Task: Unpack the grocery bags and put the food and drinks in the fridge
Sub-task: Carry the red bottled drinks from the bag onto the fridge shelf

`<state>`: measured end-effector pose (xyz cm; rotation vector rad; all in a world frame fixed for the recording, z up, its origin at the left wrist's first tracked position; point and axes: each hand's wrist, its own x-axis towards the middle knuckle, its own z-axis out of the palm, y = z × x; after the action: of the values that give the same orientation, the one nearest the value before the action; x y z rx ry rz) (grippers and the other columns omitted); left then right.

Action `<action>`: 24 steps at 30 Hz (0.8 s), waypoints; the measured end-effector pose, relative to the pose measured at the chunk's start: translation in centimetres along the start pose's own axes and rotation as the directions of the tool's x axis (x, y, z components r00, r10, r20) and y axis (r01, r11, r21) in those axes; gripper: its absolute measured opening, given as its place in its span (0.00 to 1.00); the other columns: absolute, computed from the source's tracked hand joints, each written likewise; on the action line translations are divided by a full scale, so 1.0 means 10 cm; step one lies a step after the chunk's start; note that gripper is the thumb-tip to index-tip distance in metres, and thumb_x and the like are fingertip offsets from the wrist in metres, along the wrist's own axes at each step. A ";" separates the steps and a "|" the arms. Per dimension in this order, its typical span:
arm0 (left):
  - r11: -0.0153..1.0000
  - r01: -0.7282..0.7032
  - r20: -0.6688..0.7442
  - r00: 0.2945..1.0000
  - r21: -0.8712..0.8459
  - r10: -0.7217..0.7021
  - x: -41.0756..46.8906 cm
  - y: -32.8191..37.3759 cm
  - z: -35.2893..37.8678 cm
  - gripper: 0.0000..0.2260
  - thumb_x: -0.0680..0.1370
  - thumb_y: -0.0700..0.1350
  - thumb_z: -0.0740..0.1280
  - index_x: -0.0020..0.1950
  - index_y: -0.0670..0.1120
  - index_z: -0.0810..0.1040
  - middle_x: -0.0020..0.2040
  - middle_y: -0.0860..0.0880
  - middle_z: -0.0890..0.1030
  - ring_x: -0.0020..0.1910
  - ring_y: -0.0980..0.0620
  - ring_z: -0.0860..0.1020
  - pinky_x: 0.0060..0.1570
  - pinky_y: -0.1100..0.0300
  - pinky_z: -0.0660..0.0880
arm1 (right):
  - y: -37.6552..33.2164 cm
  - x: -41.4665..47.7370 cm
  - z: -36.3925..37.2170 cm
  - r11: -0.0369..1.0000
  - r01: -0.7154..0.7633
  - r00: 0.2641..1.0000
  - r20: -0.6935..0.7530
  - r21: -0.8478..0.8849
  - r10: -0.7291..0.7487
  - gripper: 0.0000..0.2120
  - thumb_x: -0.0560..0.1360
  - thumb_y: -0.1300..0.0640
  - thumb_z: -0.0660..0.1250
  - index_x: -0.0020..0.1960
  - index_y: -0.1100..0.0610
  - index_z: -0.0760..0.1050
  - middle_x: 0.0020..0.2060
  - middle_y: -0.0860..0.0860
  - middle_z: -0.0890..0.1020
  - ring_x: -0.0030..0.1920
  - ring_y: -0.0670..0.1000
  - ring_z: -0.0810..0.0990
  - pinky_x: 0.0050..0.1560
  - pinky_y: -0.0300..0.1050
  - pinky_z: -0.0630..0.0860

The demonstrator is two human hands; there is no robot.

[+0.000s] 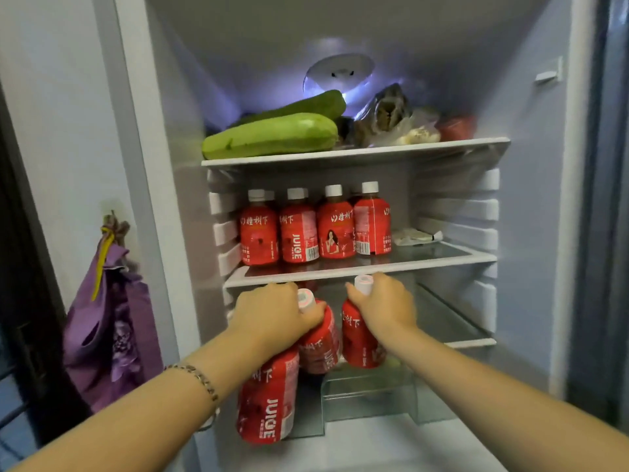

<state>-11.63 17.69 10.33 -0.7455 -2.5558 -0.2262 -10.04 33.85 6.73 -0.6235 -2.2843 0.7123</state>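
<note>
Gripping glossy red bottles w/ white caps: left hand [275,311] two [289,376], right hand [384,308] one [359,342].

Home kitchen — open fridge [531,199], purple cloth bag [109,318] on hook.

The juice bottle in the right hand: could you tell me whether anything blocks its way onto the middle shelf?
Nothing visible does. The right hand holds its bottle just below the middle shelf, which is bare to the right of the standing bottles, apart from a small packet farther back.
</note>
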 end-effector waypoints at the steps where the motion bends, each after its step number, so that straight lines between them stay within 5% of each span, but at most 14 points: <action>1: 1.000 -0.002 0.010 1.000 0.004 0.002 0.04 -0.02 0.06 0.18 0.75 0.64 0.59 0.41 0.49 0.70 0.50 0.48 0.81 0.49 0.47 0.79 0.49 0.56 0.73 | 0.01 0.03 0.04 1.000 -0.002 1.000 -0.010 -0.012 0.002 0.19 0.76 0.43 0.63 0.53 0.60 0.75 0.53 0.57 0.80 0.54 0.60 0.78 0.43 0.46 0.68; 9: 0.997 0.030 0.035 0.999 0.071 -0.033 0.25 0.01 0.31 0.20 0.75 0.66 0.57 0.45 0.49 0.72 0.50 0.49 0.81 0.50 0.48 0.78 0.45 0.57 0.70 | 0.11 0.21 0.18 0.997 -0.022 0.999 0.034 -0.075 0.024 0.30 0.74 0.35 0.59 0.59 0.60 0.73 0.59 0.57 0.73 0.58 0.60 0.75 0.53 0.49 0.72; 12: 0.996 0.073 0.042 0.996 0.048 -0.075 0.31 0.01 0.32 0.22 0.75 0.66 0.58 0.48 0.48 0.75 0.52 0.48 0.81 0.51 0.47 0.78 0.48 0.56 0.72 | 0.25 0.09 0.26 0.995 0.061 0.997 0.041 -0.077 -0.058 0.38 0.67 0.30 0.65 0.64 0.58 0.67 0.61 0.55 0.68 0.62 0.57 0.71 0.57 0.51 0.73; 19: 0.993 0.083 0.041 0.995 0.082 -0.087 0.34 0.14 0.32 0.17 0.76 0.64 0.58 0.41 0.50 0.68 0.54 0.47 0.80 0.52 0.46 0.77 0.46 0.57 0.67 | 0.45 0.50 0.64 0.998 -0.046 0.994 0.097 0.045 0.041 0.37 0.66 0.36 0.71 0.65 0.55 0.64 0.59 0.58 0.74 0.58 0.60 0.76 0.54 0.51 0.75; 24: 0.990 0.102 0.033 0.994 0.100 -0.105 0.35 0.14 0.33 0.17 0.76 0.65 0.58 0.42 0.50 0.67 0.54 0.47 0.80 0.52 0.46 0.77 0.46 0.57 0.67 | 0.34 0.92 0.96 0.987 -0.134 0.978 0.172 0.087 0.118 0.38 0.66 0.38 0.72 0.68 0.56 0.63 0.65 0.59 0.67 0.64 0.59 0.72 0.60 0.50 0.72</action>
<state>-14.70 21.42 9.16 -0.5865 -2.6236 -0.1200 -22.16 38.78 2.60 -0.6895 -2.3595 0.9644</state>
